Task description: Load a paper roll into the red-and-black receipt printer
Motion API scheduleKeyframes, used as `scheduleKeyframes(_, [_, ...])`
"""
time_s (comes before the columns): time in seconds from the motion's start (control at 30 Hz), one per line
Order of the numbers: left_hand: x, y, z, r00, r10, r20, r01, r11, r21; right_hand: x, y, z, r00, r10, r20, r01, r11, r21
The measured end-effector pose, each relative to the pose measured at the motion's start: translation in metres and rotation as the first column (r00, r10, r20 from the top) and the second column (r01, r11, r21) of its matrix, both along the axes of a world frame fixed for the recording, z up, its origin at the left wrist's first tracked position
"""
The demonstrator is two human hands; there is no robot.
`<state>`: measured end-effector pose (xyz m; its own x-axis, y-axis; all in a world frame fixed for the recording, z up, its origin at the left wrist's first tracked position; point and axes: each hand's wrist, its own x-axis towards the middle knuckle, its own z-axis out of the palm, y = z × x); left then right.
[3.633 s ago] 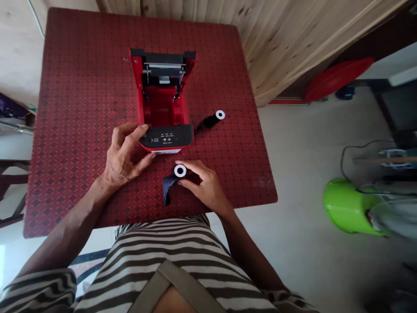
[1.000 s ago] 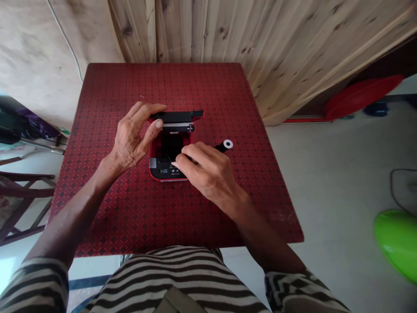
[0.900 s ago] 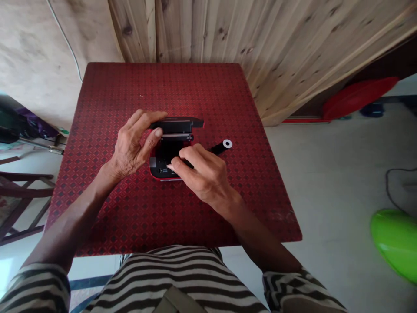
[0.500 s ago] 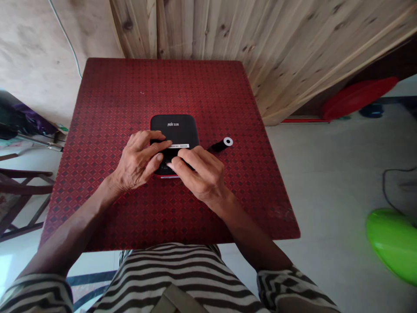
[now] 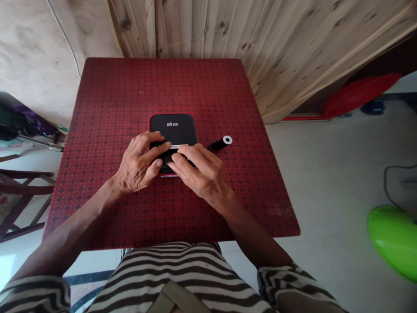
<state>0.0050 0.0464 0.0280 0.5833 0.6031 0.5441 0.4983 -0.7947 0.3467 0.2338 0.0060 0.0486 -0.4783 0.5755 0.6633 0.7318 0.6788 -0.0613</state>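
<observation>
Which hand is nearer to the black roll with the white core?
The right. The right hand is just left of the black roll, not touching it; the left hand is farther off, on the near left part of the black lid.

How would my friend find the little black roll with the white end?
Start at the red diamond-patterned table. Right of the black-topped, round-cornered device, beyond the person's bare right hand, lies the small black roll. Unlike the device, it shows a round white end with a dark centre.
</observation>
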Motion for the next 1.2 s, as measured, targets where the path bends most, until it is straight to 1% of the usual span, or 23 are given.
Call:
scheduleKeyframes(0.07, [0.000, 0.000, -0.002, 1.000, 0.006, 0.000, -0.006, 1.000, -0.003, 0.002, -0.001, 0.000, 1.000, -0.017, -0.019, 0.016, 1.000, -0.009])
scheduleKeyframes(0.13, [0.000, 0.000, -0.003, 1.000, -0.011, 0.023, 0.011, 1.000, -0.020, 0.005, -0.003, 0.001, 0.997, -0.023, -0.079, 0.021, 0.999, -0.031])
scheduleKeyframes(0.2, [-0.001, -0.003, -0.001, 0.999, -0.030, 0.041, 0.033, 0.998, -0.055, 0.010, -0.009, 0.000, 0.982, -0.041, -0.185, 0.033, 0.998, -0.047])
scheduleKeyframes(0.27, [-0.003, -0.010, 0.002, 0.998, -0.012, 0.056, 0.017, 0.997, -0.081, 0.016, -0.016, -0.006, 0.935, -0.092, -0.343, 0.068, 0.994, -0.079])
scheduleKeyframes(0.33, [-0.007, -0.019, 0.004, 0.994, 0.069, 0.083, -0.065, 0.996, -0.055, 0.022, -0.024, -0.020, 0.836, -0.204, -0.509, 0.117, 0.973, -0.198])
scheduleKeyframes(0.4, [-0.010, -0.029, 0.002, 0.982, 0.156, 0.109, -0.158, 0.987, 0.006, 0.025, -0.031, -0.039, 0.726, -0.341, -0.597, 0.114, 0.916, -0.385])
scheduleKeyframes(0.43, [-0.012, -0.033, -0.001, 0.978, 0.180, 0.107, -0.185, 0.982, 0.038, 0.026, -0.033, -0.049, 0.691, -0.395, -0.605, 0.087, 0.877, -0.473])
scheduleKeyframes(0.47, [-0.013, -0.037, -0.004, 0.977, 0.189, 0.095, -0.196, 0.978, 0.067, 0.026, -0.034, -0.059, 0.674, -0.423, -0.605, 0.045, 0.842, -0.538])
scheduleKeyframes(0.5, [-0.014, -0.039, -0.009, 0.979, 0.187, 0.079, -0.194, 0.976, 0.094, 0.025, -0.034, -0.068, 0.671, -0.423, -0.610, -0.005, 0.819, -0.573])
scheduleKeyframes(0.53, [-0.014, -0.041, -0.013, 0.982, 0.179, 0.066, -0.186, 0.975, 0.121, 0.024, -0.034, -0.075, 0.678, -0.404, -0.615, -0.054, 0.806, -0.589])
scheduleKeyframes(0.6, [-0.013, -0.042, -0.020, 0.983, 0.171, 0.060, -0.179, 0.970, 0.167, 0.022, -0.030, -0.084, 0.709, -0.332, -0.622, -0.120, 0.812, -0.571])
scheduleKeyframes(0.67, [-0.012, -0.041, -0.023, 0.983, 0.169, 0.068, -0.179, 0.966, 0.189, 0.020, -0.027, -0.087, 0.762, -0.261, -0.593, -0.126, 0.838, -0.531])
scheduleKeyframes(0.73, [-0.012, -0.040, -0.024, 0.983, 0.166, 0.074, -0.177, 0.966, 0.190, 0.017, -0.025, -0.086, 0.811, -0.231, -0.537, -0.090, 0.858, -0.505])
scheduleKeyframes(0.83, [-0.012, -0.040, -0.023, 0.983, 0.164, 0.079, -0.176, 0.966, 0.187, 0.015, -0.025, -0.086, 0.840, -0.247, -0.484, -0.042, 0.858, -0.511])
scheduleKeyframes(1.2, [-0.012, -0.042, -0.022, 0.980, 0.184, 0.082, -0.193, 0.973, 0.127, 0.014, -0.027, -0.088, 0.867, -0.261, -0.424, 0.024, 0.872, -0.489])
